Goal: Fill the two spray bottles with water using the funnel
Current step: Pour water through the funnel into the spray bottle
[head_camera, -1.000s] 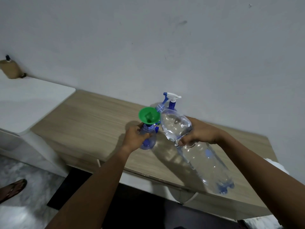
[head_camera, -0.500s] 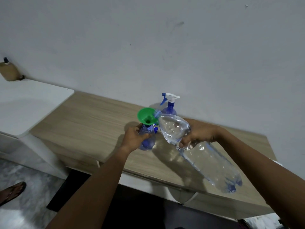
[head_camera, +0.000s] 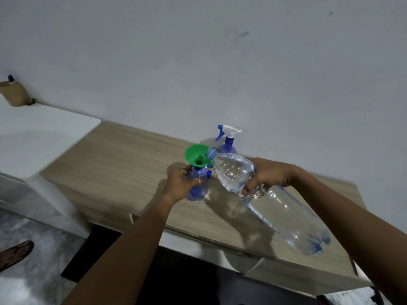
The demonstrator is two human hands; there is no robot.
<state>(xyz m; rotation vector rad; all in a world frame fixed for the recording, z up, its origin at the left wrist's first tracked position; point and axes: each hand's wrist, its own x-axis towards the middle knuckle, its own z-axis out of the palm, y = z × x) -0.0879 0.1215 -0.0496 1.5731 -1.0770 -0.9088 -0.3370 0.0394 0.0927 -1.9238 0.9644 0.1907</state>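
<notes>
A small blue spray bottle (head_camera: 199, 186) without its head stands on the wooden table (head_camera: 123, 164), and my left hand (head_camera: 179, 183) grips its body. A green funnel (head_camera: 195, 155) sits in its neck. My right hand (head_camera: 265, 176) holds a large clear water bottle (head_camera: 271, 201) tipped down to the left, its mouth resting at the funnel's rim. Behind them stands a second blue spray bottle (head_camera: 226, 142) with a white and blue trigger head.
The table's back edge meets a grey wall. A white cabinet top (head_camera: 39, 137) adjoins the table on the left, with a brown container (head_camera: 13, 93) on it. A sandalled foot (head_camera: 15, 254) shows on the floor at lower left.
My right hand has tilted the water bottle further over, raising its base and bringing its mouth down to the funnel's rim. My left hand stayed on the small bottle.
</notes>
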